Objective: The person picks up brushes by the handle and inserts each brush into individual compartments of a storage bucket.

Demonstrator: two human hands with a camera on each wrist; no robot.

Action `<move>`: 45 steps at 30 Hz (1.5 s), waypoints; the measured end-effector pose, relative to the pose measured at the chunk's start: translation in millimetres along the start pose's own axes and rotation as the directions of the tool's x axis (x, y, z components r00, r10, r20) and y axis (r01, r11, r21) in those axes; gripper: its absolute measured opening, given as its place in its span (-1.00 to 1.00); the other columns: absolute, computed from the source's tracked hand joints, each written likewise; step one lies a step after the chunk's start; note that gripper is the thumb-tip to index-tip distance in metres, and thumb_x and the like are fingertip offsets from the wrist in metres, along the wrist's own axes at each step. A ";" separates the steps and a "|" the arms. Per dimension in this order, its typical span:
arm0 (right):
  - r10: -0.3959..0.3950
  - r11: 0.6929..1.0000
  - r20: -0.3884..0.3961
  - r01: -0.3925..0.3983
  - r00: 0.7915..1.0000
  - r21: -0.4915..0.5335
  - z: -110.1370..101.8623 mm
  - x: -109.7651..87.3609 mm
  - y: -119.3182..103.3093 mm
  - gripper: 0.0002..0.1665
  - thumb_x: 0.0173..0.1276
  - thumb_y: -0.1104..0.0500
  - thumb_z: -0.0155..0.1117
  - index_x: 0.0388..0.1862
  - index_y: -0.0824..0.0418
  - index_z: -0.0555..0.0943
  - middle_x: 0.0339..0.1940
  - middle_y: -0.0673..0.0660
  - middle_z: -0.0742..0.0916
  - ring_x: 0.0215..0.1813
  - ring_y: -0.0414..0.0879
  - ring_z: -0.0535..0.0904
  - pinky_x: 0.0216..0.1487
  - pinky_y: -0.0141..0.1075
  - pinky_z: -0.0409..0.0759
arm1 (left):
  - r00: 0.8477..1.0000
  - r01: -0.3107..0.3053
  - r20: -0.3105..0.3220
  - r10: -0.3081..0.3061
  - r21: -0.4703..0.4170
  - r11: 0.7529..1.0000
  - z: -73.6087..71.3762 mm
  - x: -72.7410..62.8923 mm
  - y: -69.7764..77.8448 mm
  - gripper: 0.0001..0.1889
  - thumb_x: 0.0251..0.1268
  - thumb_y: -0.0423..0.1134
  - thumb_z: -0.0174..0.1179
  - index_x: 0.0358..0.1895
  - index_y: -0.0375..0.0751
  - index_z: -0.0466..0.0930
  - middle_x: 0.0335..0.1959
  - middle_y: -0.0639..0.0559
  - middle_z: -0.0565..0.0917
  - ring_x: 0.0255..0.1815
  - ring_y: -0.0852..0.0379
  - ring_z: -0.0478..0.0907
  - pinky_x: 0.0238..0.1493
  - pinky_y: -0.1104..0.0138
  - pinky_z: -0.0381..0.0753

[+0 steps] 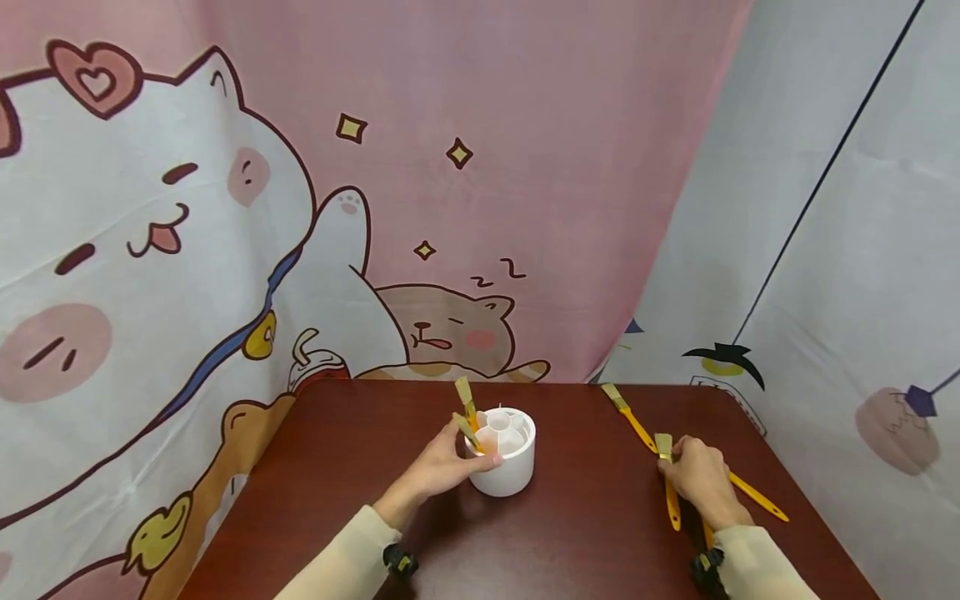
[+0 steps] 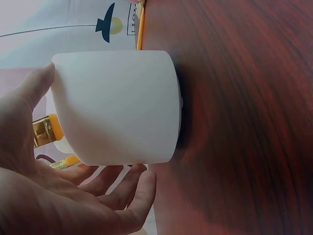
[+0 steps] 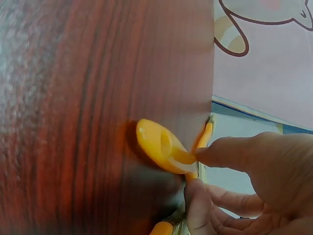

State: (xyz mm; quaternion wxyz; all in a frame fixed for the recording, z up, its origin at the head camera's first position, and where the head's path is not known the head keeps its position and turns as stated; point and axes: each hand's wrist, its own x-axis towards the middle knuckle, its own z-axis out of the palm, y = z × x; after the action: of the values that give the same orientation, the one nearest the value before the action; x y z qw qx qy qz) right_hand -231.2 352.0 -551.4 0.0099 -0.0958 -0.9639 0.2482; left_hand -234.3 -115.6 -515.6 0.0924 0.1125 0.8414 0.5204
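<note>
My left hand point(image 1: 437, 463) grips a white round brush holder point(image 1: 507, 477) standing on the table. In the left wrist view its thumb lies at the rim and its fingers curl along the side of the holder point(image 2: 115, 107). Two yellow-handled paintbrushes stand inside, bristles up, one leaning by the hand point(image 1: 467, 430) and one behind it point(image 1: 466, 398). On the right, my right hand point(image 1: 701, 477) pinches a flat paintbrush point(image 1: 672, 500) between thumb and finger. The right wrist view shows the yellow handle point(image 3: 155, 142) of this brush low over the tabletop.
Another paintbrush point(image 1: 636, 425) lies farther back, bristles away from me. A yellow handle point(image 1: 757, 497) sticks out to the right of my right hand, and part of another point(image 1: 707, 533) shows beneath the wrist. The dark red-brown table point(image 1: 585, 533) ends at cartoon-printed curtains point(image 1: 570, 208).
</note>
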 end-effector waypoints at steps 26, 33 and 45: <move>0.000 1.000 0.002 0.000 1.000 0.003 -0.4 4.9 -2.5 -0.38 0.56 0.17 0.59 0.29 0.68 0.65 0.05 0.62 0.81 -0.24 0.20 0.77 -0.17 0.04 0.87 | 1.000 0.005 0.005 -0.005 -0.017 1.000 0.7 1.5 2.4 0.03 0.36 0.17 0.69 0.74 -0.22 0.39 0.51 -0.18 0.70 0.54 -0.20 0.65 0.63 -0.35 0.56; -0.007 1.000 -0.010 0.007 1.000 -0.015 -1.2 4.9 -1.8 -0.43 0.55 0.19 0.62 0.24 0.66 0.70 0.05 0.62 0.82 -0.21 0.24 0.82 -0.13 0.10 0.90 | 1.000 0.003 0.004 -0.003 -0.023 1.000 0.4 2.5 2.7 0.02 0.35 0.16 0.70 0.73 -0.18 0.40 0.53 -0.19 0.69 0.58 -0.22 0.64 0.66 -0.39 0.51; -0.002 1.000 -0.006 0.002 1.000 -0.005 -22.2 -4.7 -13.9 -0.40 0.57 0.14 0.59 0.29 0.63 0.68 -0.09 0.45 0.86 -0.30 0.10 0.74 -0.23 0.03 0.78 | 1.000 0.006 0.007 -0.006 -0.026 1.000 0.0 3.3 0.5 0.00 0.34 0.16 0.71 0.71 -0.17 0.43 0.49 -0.18 0.72 0.54 -0.20 0.66 0.64 -0.32 0.56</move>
State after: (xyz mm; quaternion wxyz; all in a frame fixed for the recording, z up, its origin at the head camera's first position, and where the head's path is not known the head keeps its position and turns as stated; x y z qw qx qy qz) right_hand -227.7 349.8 -525.1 0.0129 -0.0956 -0.9646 0.2455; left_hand -237.4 -114.5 -515.3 0.0985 0.1106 0.8346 0.5306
